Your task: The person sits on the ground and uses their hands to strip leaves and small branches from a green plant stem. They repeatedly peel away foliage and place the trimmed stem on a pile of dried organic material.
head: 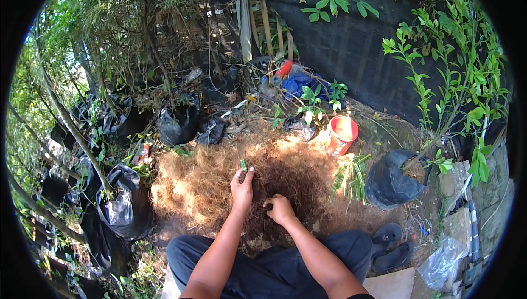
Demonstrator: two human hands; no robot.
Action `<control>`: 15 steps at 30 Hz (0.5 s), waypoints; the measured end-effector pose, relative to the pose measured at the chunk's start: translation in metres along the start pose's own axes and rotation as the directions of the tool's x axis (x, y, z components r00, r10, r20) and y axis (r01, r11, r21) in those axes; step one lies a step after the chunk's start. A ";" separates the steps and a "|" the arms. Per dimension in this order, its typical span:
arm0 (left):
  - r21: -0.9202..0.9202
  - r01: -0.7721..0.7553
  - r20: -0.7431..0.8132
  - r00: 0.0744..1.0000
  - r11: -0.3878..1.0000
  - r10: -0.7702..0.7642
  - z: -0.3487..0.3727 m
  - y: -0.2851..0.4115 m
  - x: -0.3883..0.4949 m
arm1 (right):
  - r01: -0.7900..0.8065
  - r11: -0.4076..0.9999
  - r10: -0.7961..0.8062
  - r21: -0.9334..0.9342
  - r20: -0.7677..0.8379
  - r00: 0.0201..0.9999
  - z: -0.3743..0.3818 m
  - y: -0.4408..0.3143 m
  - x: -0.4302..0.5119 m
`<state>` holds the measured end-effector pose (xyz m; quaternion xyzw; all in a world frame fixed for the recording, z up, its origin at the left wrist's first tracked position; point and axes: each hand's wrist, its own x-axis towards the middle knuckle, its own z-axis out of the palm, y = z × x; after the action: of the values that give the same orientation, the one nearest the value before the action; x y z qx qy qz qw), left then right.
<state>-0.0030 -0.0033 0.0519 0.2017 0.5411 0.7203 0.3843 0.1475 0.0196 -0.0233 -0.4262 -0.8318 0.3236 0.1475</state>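
My left hand (242, 188) pinches a short green plant cutting (243, 165) between thumb and fingers, its tip pointing up. To its right, my right hand (280, 209) is curled low over dark brown fibrous material (284, 179), with a dark clump (268, 207) at its fingertips. Light brown dry fibre (193, 183) lies heaped to the left of both hands. A bundle of long green leaf or stem pieces (350, 177) rests on the ground to the right. Behind it stands a red plastic bucket (342, 132).
Black plastic grow bags with plants (127, 204) line the left side. At the right stand another potted plant's black bag (389, 179) and a pair of dark sandals (391, 247). Dark netting (350, 48) hangs behind; clear plastic (442, 262) lies lower right.
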 end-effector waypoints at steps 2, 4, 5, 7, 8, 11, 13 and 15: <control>-0.036 0.050 0.018 0.999 0.998 -0.049 -0.001 -0.001 0.001 | 0.051 0.993 -0.037 0.103 -0.133 0.990 -0.011 0.009 0.003; -0.073 0.068 0.050 0.997 0.995 -0.064 -0.001 -0.002 0.002 | 0.054 0.987 -0.019 0.154 -0.224 0.974 -0.029 0.015 0.008; -0.078 0.138 0.040 0.990 0.987 -0.135 -0.001 -0.003 0.003 | 0.019 0.970 0.040 0.241 -0.237 0.971 -0.039 0.017 0.010; -0.111 0.160 0.101 0.984 0.981 -0.149 -0.002 -0.005 0.001 | -0.069 0.910 0.184 0.409 -0.249 0.951 -0.055 0.015 0.012; -0.118 0.202 0.119 0.975 0.972 -0.188 -0.002 -0.006 0.000 | -0.132 0.838 0.267 0.529 -0.187 0.945 -0.062 0.011 0.015; -0.142 0.244 0.188 0.958 0.959 -0.216 0.000 -0.012 -0.003 | -0.136 0.693 0.330 0.708 -0.143 0.933 -0.078 0.001 0.013; -0.146 0.220 0.219 0.958 0.965 -0.186 0.003 -0.020 -0.006 | -0.156 0.512 0.373 0.845 -0.055 0.926 -0.083 -0.006 0.010; -0.155 0.269 0.239 0.944 0.951 -0.229 0.007 -0.028 -0.010 | -0.082 0.465 0.347 0.882 -0.097 0.933 -0.078 -0.016 0.013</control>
<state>0.0177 -0.0031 0.0291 0.1728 0.4474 0.6864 0.5467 0.1705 0.0552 0.0455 -0.4346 -0.4675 0.6530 0.4076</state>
